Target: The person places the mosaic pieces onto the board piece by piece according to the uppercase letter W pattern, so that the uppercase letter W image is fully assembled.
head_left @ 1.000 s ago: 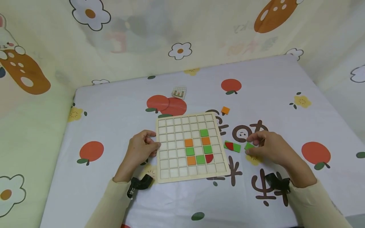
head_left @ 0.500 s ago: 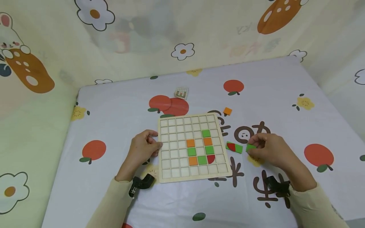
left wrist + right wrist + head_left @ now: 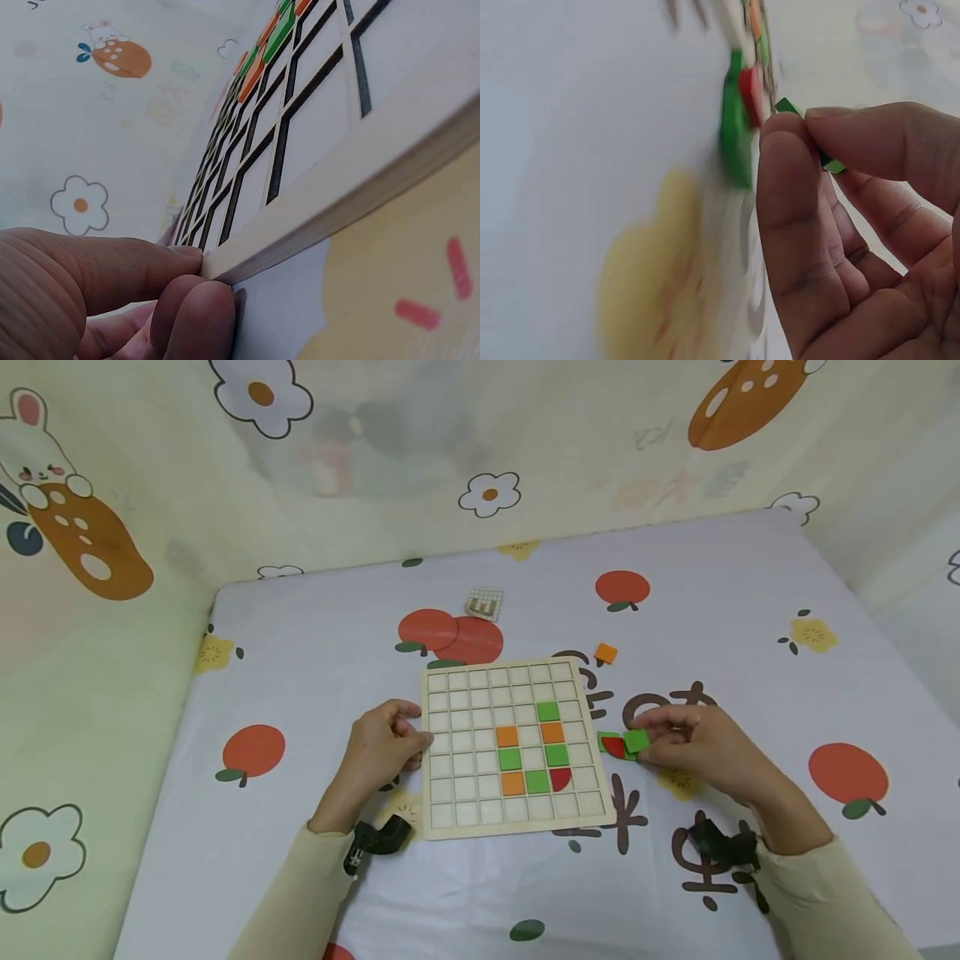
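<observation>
In the head view, a wooden grid board (image 3: 517, 829) lies flat with green, orange and red pieces in some cells. My left hand (image 3: 386, 741) holds its left edge; the left wrist view shows thumb and curled fingers (image 3: 202, 319) at the rim. My right hand (image 3: 693, 747) pinches a green square tile (image 3: 637, 741) between thumb and finger, just right of the board. Beneath that tile lie green pieces (image 3: 608, 737) with a red quarter-round piece (image 3: 614, 747) on top. The right wrist view shows the pinched green tile (image 3: 834, 164) partly hidden by fingertips.
An orange tile (image 3: 606, 653) lies beyond the board's right corner. Behind the board sits a small printed grid card (image 3: 484, 603). The table has a patterned cloth (image 3: 450, 893), and a patterned curtain (image 3: 405, 502) hangs at its back and sides.
My right hand has picked up the green tile from the cloth and moved it left, above the green and red pieces. The left hand stays at the board's edge. The head view has shifted slightly.
</observation>
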The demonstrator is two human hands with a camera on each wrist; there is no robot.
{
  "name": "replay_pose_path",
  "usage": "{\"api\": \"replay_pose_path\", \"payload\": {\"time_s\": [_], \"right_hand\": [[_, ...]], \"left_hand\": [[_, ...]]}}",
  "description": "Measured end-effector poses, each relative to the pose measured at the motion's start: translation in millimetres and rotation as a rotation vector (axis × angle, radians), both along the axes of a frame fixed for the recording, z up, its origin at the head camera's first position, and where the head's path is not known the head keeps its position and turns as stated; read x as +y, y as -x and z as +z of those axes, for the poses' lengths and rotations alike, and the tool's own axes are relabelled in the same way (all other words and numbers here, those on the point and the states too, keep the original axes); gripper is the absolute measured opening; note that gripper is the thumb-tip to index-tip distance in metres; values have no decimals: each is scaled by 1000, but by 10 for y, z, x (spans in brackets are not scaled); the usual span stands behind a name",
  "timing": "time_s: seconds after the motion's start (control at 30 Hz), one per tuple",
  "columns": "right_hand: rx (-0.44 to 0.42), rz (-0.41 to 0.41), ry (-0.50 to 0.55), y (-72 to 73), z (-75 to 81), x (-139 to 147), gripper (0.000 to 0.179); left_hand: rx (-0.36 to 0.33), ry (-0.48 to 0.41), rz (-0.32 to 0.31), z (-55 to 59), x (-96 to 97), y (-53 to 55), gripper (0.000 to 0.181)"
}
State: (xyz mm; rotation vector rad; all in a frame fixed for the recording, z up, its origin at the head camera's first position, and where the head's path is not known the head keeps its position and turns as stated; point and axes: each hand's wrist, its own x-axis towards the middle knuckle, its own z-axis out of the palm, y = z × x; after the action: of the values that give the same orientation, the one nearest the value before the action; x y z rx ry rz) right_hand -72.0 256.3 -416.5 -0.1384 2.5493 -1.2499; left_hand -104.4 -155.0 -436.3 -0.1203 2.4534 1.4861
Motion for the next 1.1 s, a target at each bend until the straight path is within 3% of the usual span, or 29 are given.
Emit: {"api": "replay_pose_path", "payload": {"time_s": [0.27, 0.7, 1.1], "right_hand": [[-27, 44, 95, 174, 70, -398, 34], [19, 92, 106, 504, 41, -1109, 31], [42, 194, -1, 747, 25, -1670, 23]], "left_hand": [[1, -4, 0, -11, -8, -1, 36], [0, -3, -2, -12, 4, 12, 36], [-9, 7, 14, -17, 14, 15, 37]]}}
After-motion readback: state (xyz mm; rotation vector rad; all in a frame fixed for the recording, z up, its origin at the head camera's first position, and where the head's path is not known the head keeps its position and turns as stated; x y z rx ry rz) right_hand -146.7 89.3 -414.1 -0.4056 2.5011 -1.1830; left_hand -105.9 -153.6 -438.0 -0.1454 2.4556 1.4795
